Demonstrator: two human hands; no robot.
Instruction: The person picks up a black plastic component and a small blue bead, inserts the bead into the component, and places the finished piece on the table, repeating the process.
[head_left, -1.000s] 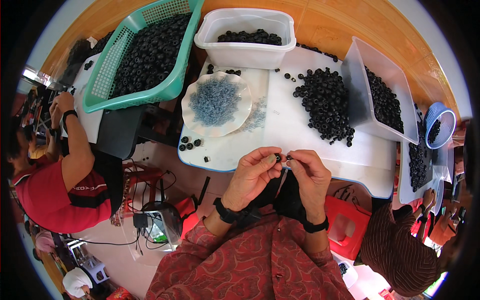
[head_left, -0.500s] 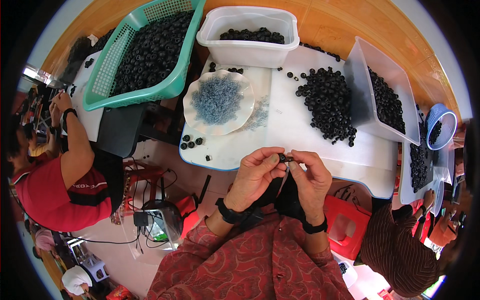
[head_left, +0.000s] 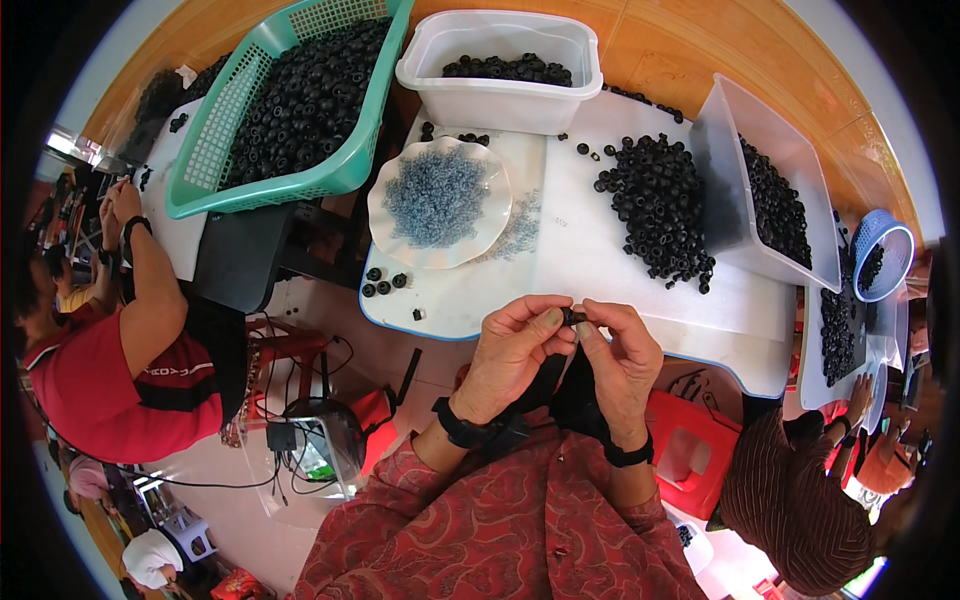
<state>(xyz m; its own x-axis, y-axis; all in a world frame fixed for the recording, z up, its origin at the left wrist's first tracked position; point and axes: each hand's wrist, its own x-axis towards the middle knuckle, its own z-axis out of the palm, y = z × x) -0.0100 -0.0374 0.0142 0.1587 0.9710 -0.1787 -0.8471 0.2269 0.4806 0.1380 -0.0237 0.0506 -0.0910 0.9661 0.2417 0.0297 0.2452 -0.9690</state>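
Small black ring-shaped bead: dark, matte, rounded, partly hidden by fingertips. It sits pinched between both hands, just above the near edge of the white table. Left hand: thumb and forefinger grip clamped on the bead. Right hand: fingertips closed against the same bead from the other side. Both wrists carry black bands. Behind: loose heap of black ring beads, glossy white scalloped dish of fine grey-blue granules, teal plastic mesh basket, white rectangular plastic tub.
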